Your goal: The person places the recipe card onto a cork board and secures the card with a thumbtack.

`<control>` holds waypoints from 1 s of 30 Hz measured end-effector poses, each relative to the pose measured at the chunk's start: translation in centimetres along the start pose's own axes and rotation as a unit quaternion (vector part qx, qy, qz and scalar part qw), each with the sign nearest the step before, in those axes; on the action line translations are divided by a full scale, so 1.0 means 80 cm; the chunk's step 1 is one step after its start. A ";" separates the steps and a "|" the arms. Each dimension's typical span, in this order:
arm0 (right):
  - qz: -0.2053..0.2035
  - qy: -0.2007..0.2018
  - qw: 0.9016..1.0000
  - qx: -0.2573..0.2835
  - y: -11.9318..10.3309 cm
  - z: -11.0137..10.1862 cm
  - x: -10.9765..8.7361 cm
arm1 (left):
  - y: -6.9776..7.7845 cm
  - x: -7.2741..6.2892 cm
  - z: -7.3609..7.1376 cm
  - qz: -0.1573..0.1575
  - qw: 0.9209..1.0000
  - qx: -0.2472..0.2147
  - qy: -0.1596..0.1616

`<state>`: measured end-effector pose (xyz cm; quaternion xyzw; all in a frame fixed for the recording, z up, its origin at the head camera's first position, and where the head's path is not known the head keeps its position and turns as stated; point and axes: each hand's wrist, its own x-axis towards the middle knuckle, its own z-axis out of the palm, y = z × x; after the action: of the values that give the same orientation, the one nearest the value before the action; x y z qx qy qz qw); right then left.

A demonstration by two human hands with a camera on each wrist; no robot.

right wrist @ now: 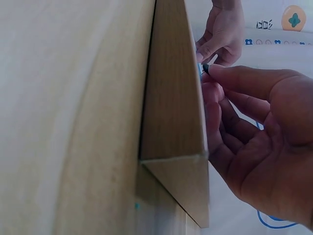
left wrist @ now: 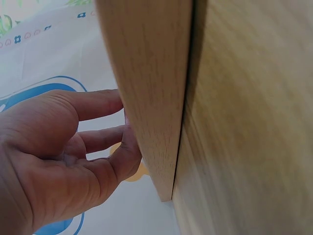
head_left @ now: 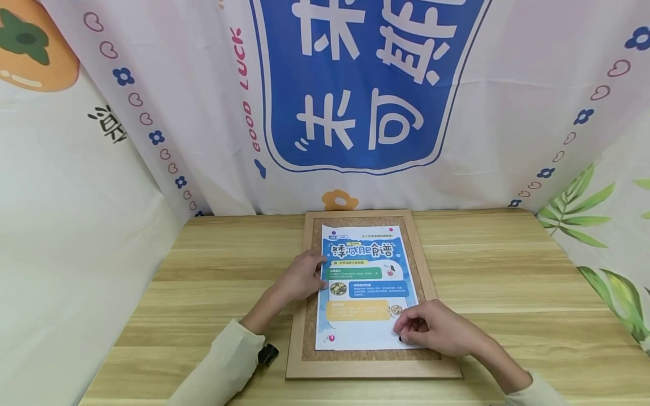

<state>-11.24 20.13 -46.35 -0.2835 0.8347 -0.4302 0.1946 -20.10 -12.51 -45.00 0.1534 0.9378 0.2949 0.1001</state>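
A printed poster (head_left: 360, 335) with Chinese text and coloured boxes lies on a cork board with a wooden frame (head_left: 373, 370). Pushpins mark its two upper corners, one purple pin (head_left: 333, 232) and one pink pin (head_left: 391, 229), and a pink pin (head_left: 332, 338) its lower left. At the lower right corner my right hand (head_left: 447, 331) pinches a dark pushpin (right wrist: 206, 68) between thumb and fingers. How deep its point sits cannot be seen. My left hand (head_left: 299, 275) rests its fingertips on the poster's left edge, fingers relaxed; the left wrist view shows this hand (left wrist: 63, 156) beside the frame.
The board lies on a wood-grain table (head_left: 218, 293), its far edge near a printed cloth backdrop (head_left: 203, 84). White cloth also hangs on both sides. A black strap piece (head_left: 268, 354) shows at the left sleeve.
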 end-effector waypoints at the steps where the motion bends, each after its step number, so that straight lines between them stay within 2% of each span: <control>1: 0.001 -0.001 1.000 0.002 0.000 0.000 0.000 | 0.000 0.000 0.000 0.000 1.000 0.000 0.000; 19: -0.012 0.015 0.999 -0.028 0.000 0.007 0.004 | -0.001 -0.001 0.000 0.003 1.000 0.004 -0.001; 30: 0.020 0.017 0.999 -0.021 0.001 0.007 0.009 | -0.002 0.000 0.001 -0.003 1.000 0.008 0.000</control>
<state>-11.48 19.35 -46.78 -0.2635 0.8523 -0.4132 0.1824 -20.12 -12.54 -45.16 0.1509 0.9408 0.2867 0.0998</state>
